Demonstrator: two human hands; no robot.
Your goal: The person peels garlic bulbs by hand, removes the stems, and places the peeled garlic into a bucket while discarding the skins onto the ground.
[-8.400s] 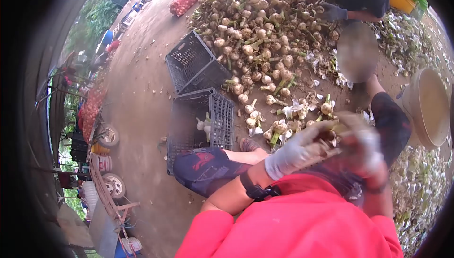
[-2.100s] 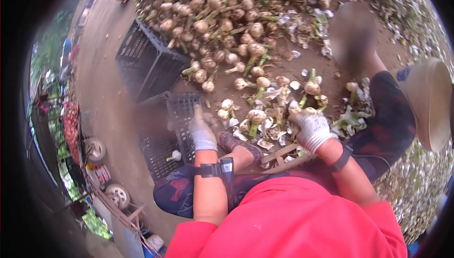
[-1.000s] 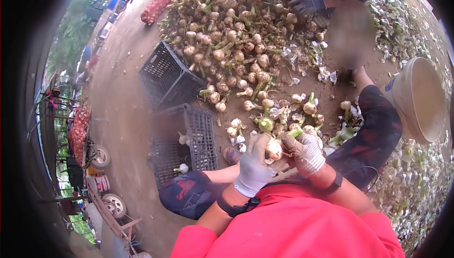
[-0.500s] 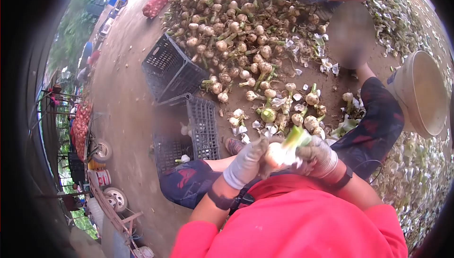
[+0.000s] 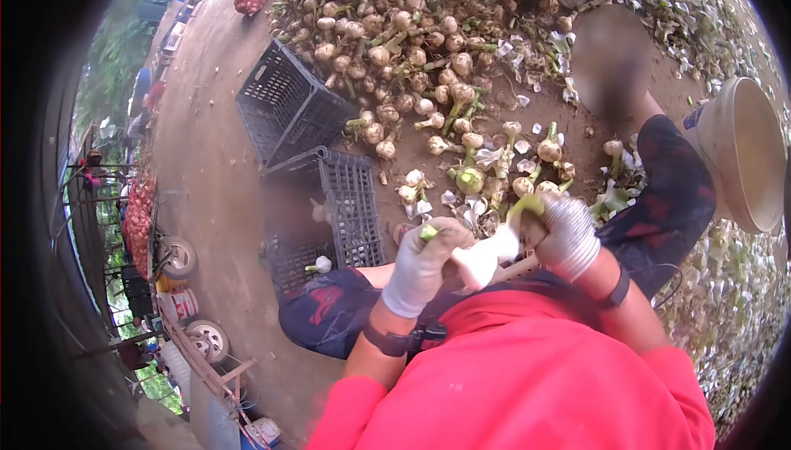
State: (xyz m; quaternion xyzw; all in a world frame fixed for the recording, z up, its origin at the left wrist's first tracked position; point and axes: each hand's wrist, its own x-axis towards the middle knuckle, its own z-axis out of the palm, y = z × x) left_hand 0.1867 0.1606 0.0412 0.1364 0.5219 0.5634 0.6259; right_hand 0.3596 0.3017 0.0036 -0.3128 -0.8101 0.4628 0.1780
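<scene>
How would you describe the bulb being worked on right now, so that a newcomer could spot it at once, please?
Start from the big heap of unpeeled bulbs on the dirt and come down towards the person in the red top. The bulb is held up between the gloved left hand and right hand. Unlike the dull, earthy ones on the ground, it is clean white, its skin partly stripped.

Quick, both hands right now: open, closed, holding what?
Left hand: closed around the onion.
Right hand: closed on the onion's peeled skin and green stalk.
</scene>
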